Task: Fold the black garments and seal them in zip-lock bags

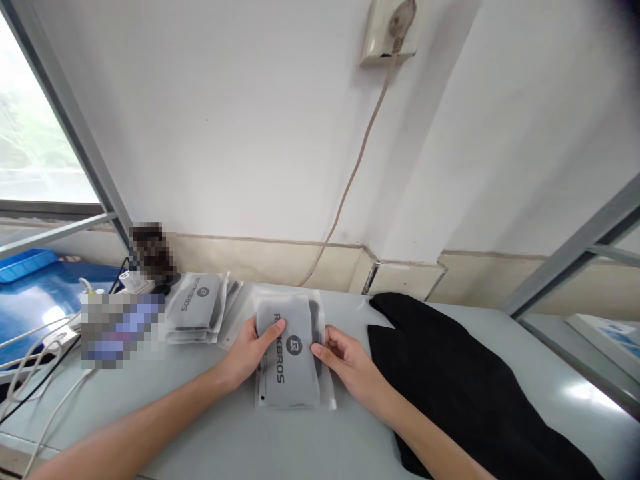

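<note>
A clear plastic pouch (290,380) with a grey ROCKBROS insert lies flat on the grey table (240,440) in front of me. My left hand (250,353) grips its left edge, thumb pressed on top. My right hand (345,363) pinches its right edge, thumb on top. The fingers of both hands are closed round the pouch's sides.
A stack of similar grey pouches (197,307) lies to the left. Black fabric (460,387) is spread over the table's right side. White cables (35,373) and a blue tray (25,263) sit at the far left. A cord (350,180) hangs from a wall socket (387,33).
</note>
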Action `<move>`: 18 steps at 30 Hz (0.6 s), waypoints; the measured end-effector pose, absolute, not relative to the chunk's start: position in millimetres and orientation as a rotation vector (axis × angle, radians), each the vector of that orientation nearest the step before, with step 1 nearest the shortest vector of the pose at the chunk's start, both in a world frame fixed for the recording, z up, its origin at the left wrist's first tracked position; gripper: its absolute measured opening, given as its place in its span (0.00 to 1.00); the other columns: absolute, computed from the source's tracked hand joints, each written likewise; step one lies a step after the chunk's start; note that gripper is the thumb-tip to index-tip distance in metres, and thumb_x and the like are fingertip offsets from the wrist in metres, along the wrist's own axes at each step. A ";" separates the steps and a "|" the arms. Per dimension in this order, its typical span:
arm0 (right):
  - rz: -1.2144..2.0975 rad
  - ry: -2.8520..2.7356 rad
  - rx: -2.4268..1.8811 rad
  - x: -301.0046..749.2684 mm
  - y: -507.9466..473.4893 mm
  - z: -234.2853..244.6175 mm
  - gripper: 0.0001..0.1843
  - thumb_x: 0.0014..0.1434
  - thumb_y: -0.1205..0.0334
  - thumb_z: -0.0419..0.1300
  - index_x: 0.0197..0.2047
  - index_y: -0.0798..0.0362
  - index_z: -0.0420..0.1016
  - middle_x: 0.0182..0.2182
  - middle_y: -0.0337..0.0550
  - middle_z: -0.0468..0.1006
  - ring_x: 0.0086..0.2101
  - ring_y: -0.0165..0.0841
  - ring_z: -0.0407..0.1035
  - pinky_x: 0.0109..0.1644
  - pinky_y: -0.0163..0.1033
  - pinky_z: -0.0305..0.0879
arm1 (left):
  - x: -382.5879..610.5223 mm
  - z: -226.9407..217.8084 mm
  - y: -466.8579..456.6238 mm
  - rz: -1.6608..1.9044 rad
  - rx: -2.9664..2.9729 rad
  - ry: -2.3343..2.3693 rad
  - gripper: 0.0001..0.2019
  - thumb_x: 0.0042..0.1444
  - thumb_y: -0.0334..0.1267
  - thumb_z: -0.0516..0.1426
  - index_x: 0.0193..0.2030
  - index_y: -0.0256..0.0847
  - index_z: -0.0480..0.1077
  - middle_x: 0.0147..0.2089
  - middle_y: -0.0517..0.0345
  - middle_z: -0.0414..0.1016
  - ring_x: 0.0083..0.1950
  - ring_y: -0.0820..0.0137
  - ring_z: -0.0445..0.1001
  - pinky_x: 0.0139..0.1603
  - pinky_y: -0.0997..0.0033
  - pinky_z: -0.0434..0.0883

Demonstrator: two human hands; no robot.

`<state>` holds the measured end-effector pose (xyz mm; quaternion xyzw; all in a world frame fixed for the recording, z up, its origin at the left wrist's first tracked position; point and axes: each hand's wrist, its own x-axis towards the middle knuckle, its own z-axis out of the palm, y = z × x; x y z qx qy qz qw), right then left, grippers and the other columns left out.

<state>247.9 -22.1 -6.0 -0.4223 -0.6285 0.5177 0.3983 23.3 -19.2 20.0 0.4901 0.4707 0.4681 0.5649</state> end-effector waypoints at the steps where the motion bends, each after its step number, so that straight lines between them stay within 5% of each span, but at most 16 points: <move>1: 1.343 -1.581 -1.051 248.0 -21.8 -6.6 0.29 0.61 0.34 0.62 0.29 0.48 0.56 0.25 0.31 0.56 0.27 0.30 0.51 0.31 0.36 0.50 | 23.2 20.0 -19.1 1.097 1.158 1.107 0.21 0.57 0.56 0.67 0.41 0.38 0.76 0.39 0.54 0.82 0.39 0.64 0.80 0.41 0.67 0.78; 10: 1.358 -1.560 -1.072 247.9 -22.1 -2.0 0.29 0.62 0.35 0.63 0.28 0.47 0.55 0.25 0.30 0.51 0.27 0.30 0.46 0.31 0.37 0.44 | 21.5 17.4 -18.4 1.092 1.109 1.130 0.20 0.58 0.55 0.67 0.43 0.38 0.77 0.41 0.52 0.84 0.41 0.60 0.81 0.43 0.63 0.79; 18: 1.244 -1.587 -1.096 248.4 -21.3 2.0 0.27 0.65 0.34 0.58 0.30 0.48 0.59 0.26 0.31 0.54 0.29 0.31 0.50 0.34 0.38 0.50 | 20.3 14.4 -16.2 1.137 1.117 1.143 0.20 0.58 0.55 0.67 0.43 0.39 0.77 0.44 0.52 0.84 0.45 0.60 0.81 0.45 0.64 0.78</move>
